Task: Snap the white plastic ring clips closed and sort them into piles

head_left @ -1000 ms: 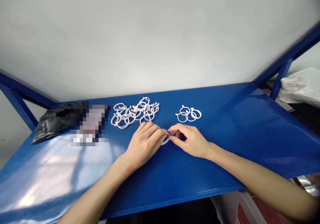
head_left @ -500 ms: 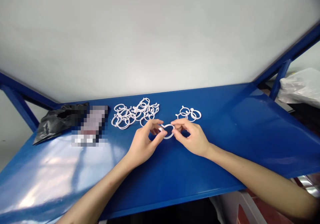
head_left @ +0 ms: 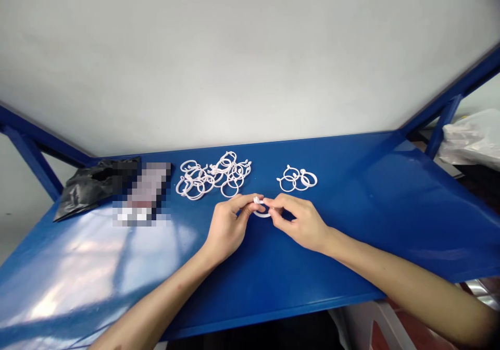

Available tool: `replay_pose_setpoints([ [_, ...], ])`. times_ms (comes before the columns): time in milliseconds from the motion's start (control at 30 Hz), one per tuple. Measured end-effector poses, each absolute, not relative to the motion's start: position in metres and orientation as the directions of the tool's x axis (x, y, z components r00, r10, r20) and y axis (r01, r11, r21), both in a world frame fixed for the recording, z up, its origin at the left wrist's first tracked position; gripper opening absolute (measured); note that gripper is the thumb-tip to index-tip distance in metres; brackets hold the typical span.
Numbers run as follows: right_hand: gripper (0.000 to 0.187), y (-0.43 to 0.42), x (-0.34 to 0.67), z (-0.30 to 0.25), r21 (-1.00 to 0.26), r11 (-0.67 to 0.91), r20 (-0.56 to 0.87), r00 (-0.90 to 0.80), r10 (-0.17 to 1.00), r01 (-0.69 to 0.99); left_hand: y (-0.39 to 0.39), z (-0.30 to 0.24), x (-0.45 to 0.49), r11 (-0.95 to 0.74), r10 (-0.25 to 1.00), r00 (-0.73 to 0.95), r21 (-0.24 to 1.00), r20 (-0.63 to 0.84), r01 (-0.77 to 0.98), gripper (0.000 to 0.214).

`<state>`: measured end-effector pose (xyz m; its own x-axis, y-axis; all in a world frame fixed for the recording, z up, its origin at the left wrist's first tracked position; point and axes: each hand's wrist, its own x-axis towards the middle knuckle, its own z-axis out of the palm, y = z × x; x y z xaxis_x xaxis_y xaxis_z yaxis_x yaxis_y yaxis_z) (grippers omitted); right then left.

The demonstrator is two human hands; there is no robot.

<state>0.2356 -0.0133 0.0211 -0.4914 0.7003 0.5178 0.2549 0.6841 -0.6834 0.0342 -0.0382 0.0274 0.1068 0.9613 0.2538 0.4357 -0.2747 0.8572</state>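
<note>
Both hands meet over the middle of the blue table (head_left: pixel 371 220). My left hand (head_left: pixel 228 225) and my right hand (head_left: pixel 299 220) each pinch one end of a single white plastic ring (head_left: pixel 261 209), held just above the surface with its two ends drawn together. A loose heap of several white rings (head_left: pixel 213 175) lies beyond my left hand. A smaller cluster of three white rings (head_left: pixel 297 179) lies beyond my right hand.
A black plastic bag (head_left: pixel 91 186) and a blurred-out flat object (head_left: pixel 142 194) lie at the back left. A white wall rises behind the table, blue frame bars run at both sides, and a white bag (head_left: pixel 474 136) sits off to the far right.
The hands lifted the ring off the table, spread it open half a second ago, and have now drawn its ends together again. The camera view shifted slightly.
</note>
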Motion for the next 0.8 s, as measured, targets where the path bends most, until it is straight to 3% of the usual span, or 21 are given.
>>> replay_pose_setpoints([
  [267,0.021,-0.017,0.235,0.023,-0.604,0.735,0.526,-0.539,0.658,0.307,-0.034,0.017,0.032,-0.413,0.91,0.203,0.751,0.361,0.515,0.025],
  [333,0.025,-0.01,0.236,0.021,-0.545,0.764,0.53,-0.564,0.634,0.347,-0.028,0.017,0.027,-0.448,0.891,0.235,0.662,0.389,0.601,0.025],
  [433,0.028,0.007,0.243,0.017,-0.421,0.779,0.553,-0.549,0.627,0.465,-0.019,0.019,0.017,-0.469,0.838,0.234,0.433,0.492,0.77,0.022],
  [567,0.031,0.031,0.262,0.02,-0.289,0.678,0.563,-0.453,0.691,0.676,-0.013,0.021,0.002,-0.333,0.82,0.207,0.15,0.534,0.931,0.022],
  [700,0.03,0.043,0.273,0.024,-0.162,0.527,0.533,-0.376,0.758,0.834,-0.01,0.016,-0.007,-0.323,0.851,0.289,0.002,0.439,0.946,0.015],
  [800,0.03,0.04,0.272,0.027,-0.121,0.491,0.545,-0.355,0.759,0.863,-0.012,0.015,-0.005,-0.357,0.837,0.332,-0.027,0.435,0.934,0.014],
])
